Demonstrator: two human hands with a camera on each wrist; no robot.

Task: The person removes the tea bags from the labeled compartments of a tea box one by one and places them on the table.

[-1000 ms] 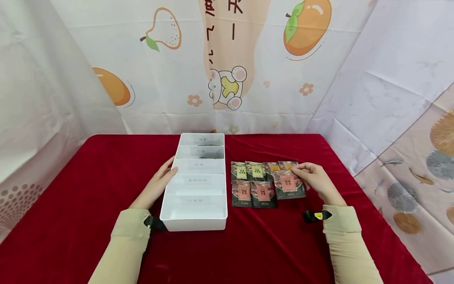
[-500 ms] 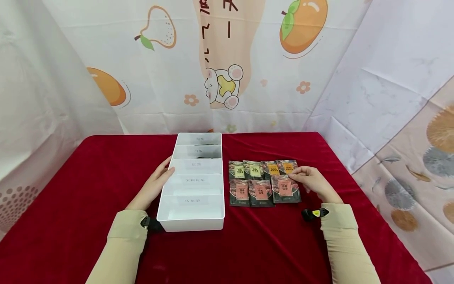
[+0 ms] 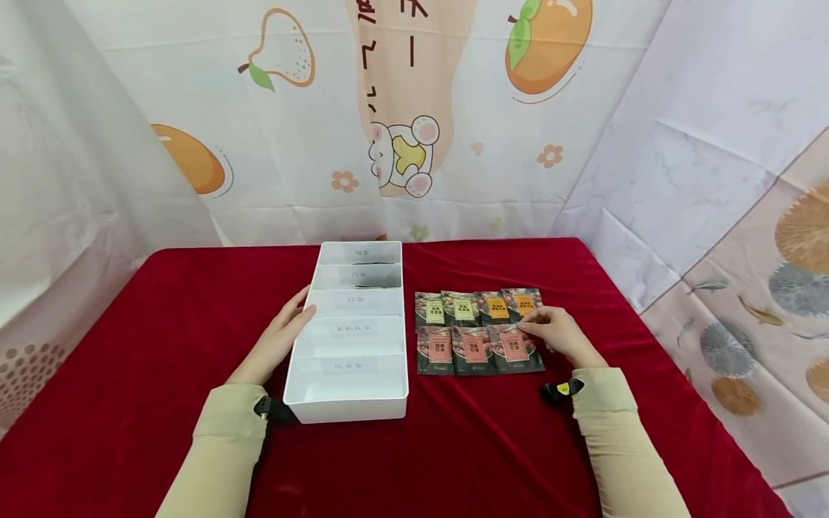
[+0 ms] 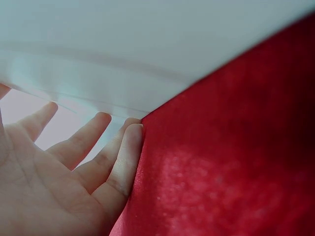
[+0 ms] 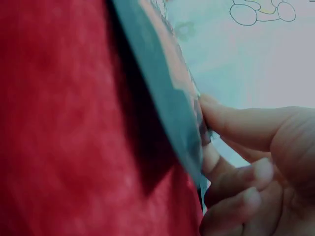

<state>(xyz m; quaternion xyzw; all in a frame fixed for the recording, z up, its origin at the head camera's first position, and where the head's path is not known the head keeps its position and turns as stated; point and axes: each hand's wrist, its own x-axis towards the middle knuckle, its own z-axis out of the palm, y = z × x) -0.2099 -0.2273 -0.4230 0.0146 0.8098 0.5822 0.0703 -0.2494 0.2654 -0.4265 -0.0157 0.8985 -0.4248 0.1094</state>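
Observation:
My right hand (image 3: 558, 332) pinches the upper right corner of a dark tea packet (image 3: 514, 350) with a pink label, between thumb and fingers. In the right wrist view the packet (image 5: 172, 103) is tilted, its near edge raised off the red cloth. Two more pink-label packets (image 3: 438, 350) lie to its left. Behind them are two green-label packets (image 3: 461, 309) and two orange-label packets (image 3: 497, 308). My left hand (image 3: 277, 338) rests along the left side of a white divided box (image 3: 343, 411); in the left wrist view its fingers (image 4: 81, 140) are extended against the wall.
Labelled compartments run front to back in the box. Flat dark edges (image 3: 377, 286) show in its two rear compartments. Red cloth (image 3: 466, 446) covers the table, and a printed curtain (image 3: 291, 158) hangs behind it.
My right hand has brought the pink-label packet left and toward me, off the orange-label packets and beside the other pink ones. The left hand stays at the box; the head view shifts slightly.

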